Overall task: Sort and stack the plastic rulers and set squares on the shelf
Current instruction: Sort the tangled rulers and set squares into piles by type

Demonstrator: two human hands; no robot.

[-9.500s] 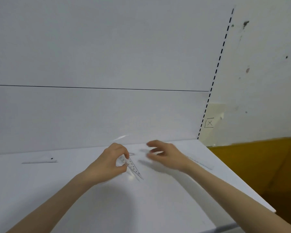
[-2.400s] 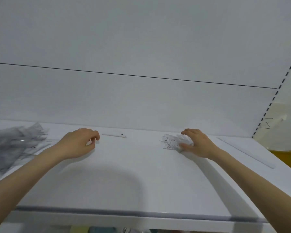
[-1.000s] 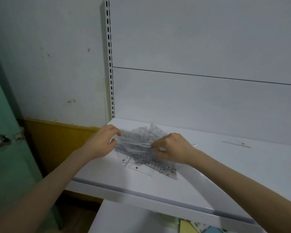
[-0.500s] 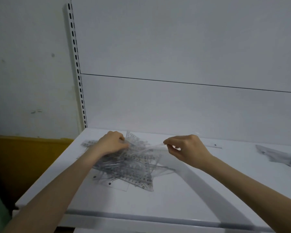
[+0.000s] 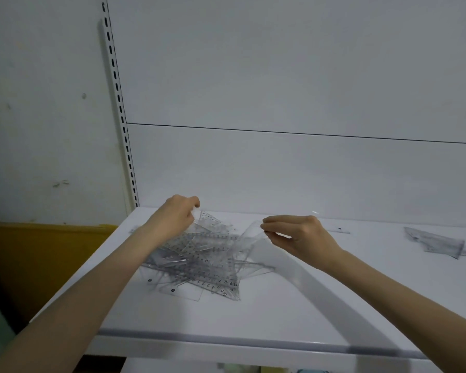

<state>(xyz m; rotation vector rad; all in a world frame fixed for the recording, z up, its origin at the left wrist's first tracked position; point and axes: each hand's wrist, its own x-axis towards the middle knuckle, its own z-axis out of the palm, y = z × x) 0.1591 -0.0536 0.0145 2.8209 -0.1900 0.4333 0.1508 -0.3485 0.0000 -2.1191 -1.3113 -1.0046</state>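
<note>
White shelf w/ grey front strip; pile of rulers clear plastic w/ black digits & tick marks, set squares at right clear-grey. White upright w/ row of black slots; wall strip mustard yellow.

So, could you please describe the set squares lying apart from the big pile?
On the white shelf, look to the far right, beyond the right hand pinching a clear piece. The set squares lie flat alone. Unlike the jumbled pile under the left hand, they form one neat triangular stack.
</note>
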